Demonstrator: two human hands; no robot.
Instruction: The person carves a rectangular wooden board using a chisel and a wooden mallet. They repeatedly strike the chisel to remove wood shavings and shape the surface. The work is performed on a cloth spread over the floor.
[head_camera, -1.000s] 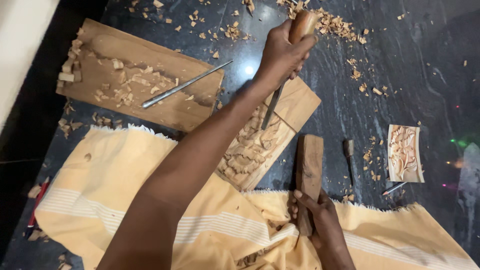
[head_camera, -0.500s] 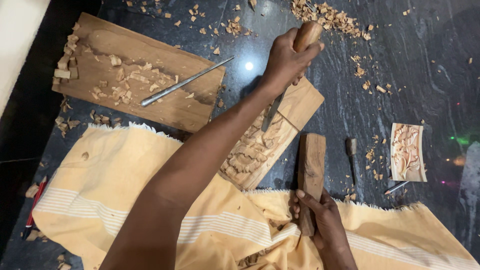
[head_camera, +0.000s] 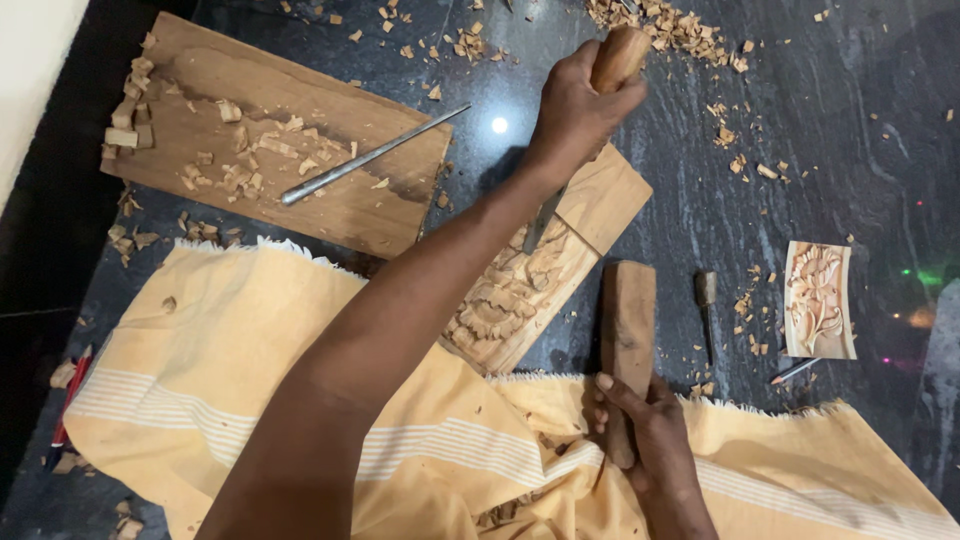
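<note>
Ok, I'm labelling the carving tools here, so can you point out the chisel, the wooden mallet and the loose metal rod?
chisel (head_camera: 618, 58), head view, on its wooden handle above the left hand.
wooden mallet (head_camera: 628, 310), head view, on the middle of its block head.
metal rod (head_camera: 370, 156), head view, mid-shaft, lying on the plank.

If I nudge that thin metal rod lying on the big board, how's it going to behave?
The metal rod looks round and smooth, so it would likely roll across the flat board, perhaps catching on wood chips. It seems stiff and probably slippery to pinch.

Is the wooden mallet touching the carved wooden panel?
Apart. The head view shows a dark strip of floor between the mallet and the carved panel.
</note>
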